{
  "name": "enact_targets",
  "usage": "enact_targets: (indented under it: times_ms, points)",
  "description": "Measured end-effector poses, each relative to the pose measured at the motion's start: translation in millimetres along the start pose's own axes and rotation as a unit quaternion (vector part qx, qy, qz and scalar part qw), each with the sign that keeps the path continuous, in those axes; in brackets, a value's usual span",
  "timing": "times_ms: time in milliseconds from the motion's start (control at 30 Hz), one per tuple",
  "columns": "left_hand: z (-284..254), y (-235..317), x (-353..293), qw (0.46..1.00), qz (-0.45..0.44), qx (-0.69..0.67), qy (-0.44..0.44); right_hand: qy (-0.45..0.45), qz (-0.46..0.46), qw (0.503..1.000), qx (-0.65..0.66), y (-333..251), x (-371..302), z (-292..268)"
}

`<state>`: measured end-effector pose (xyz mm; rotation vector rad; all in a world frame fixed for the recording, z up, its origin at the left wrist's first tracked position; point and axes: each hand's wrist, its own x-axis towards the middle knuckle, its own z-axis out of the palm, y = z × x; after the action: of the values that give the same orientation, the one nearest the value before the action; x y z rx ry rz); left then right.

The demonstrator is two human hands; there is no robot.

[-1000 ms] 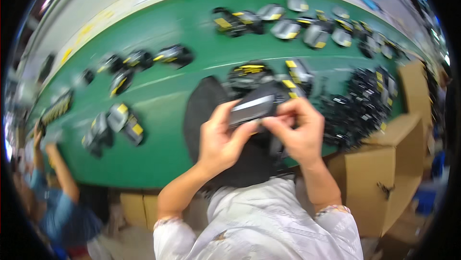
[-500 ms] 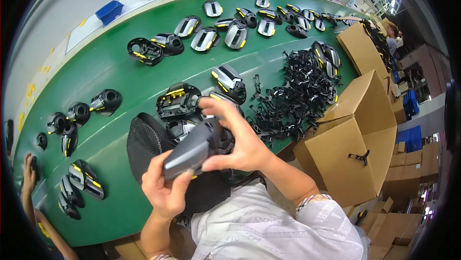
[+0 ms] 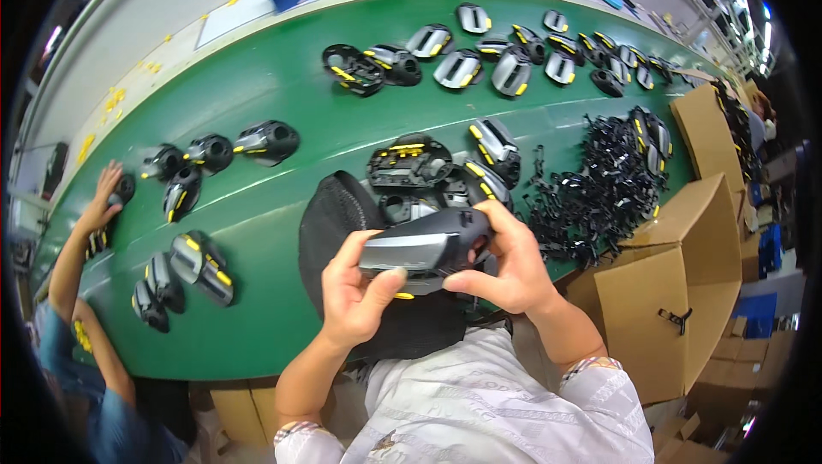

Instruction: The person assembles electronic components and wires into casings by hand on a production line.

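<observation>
In front of my body I hold a grey-and-black plastic housing (image 3: pixel 411 246) with a yellow piece at its lower edge. My left hand (image 3: pixel 353 297) grips its left end, thumb on the near side. The right end is in my right hand (image 3: pixel 516 269), fingers over the top and thumb underneath. Below it lies a black mesh-fabric thing (image 3: pixel 330 224), partly hidden by my left hand. Just beyond, an upturned housing (image 3: pixel 409 164) shows yellow parts inside. A similar housing (image 3: pixel 495 151) lies to its right on the green table (image 3: pixel 265 318).
A heap of small black brackets (image 3: pixel 591 194) lies to the right, beside an open cardboard box (image 3: pixel 629 306). More housings (image 3: pixel 514 70) are spread along the far side, others (image 3: pixel 201 267) at left. A co-worker's hand (image 3: pixel 104 194) reaches onto the table at far left.
The housing has turned from a steep slant to nearly level, still in both hands. My view has swung left, bringing more of the co-worker's arms and blue sleeves into sight.
</observation>
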<state>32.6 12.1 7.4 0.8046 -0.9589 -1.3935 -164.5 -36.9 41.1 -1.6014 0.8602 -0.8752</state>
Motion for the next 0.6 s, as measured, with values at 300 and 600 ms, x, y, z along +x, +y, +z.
enact_targets:
  times_ms: [300,600]
  points:
    - [10,0,5,0.946,0.168,0.269,-0.063,-0.032,0.033,0.991,0.127,9,2,-19]
    - [-106,56,62,0.967,-0.017,0.191,0.167,0.163,0.003,0.936,-0.311,14,16,-128]
